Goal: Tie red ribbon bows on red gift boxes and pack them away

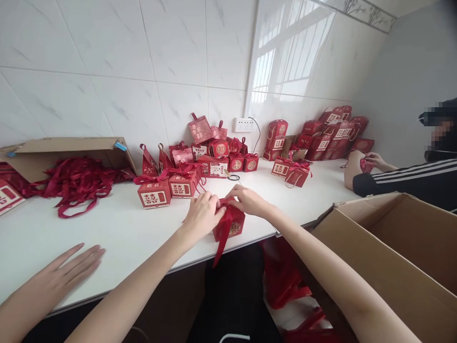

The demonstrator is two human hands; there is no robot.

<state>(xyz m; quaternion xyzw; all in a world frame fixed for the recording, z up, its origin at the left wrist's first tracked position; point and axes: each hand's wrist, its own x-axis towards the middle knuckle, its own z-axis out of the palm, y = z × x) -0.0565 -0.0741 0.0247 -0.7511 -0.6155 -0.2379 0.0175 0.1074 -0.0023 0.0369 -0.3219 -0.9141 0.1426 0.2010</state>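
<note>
A small red gift box [235,226] with a gold round emblem stands at the table's front edge. Red ribbon [223,233] lies across its top, and one tail hangs down past the edge. On the left of the box top, my left hand [204,209] has its fingers closed on the ribbon. My right hand [249,200] pinches the ribbon from the other side. The ribbon's knot or loop is partly hidden behind the fingers. Just behind my left hand sit finished-looking red boxes with bows, such as the double-happiness box [154,193].
Another person's hand [73,271] lies flat at left. A co-worker's hands [371,162] hold something red at right. A cardboard box with ribbons [80,145] lies left; an open carton [357,243] stands right. Red boxes [335,136] are stacked by the wall beneath a power strip [243,125].
</note>
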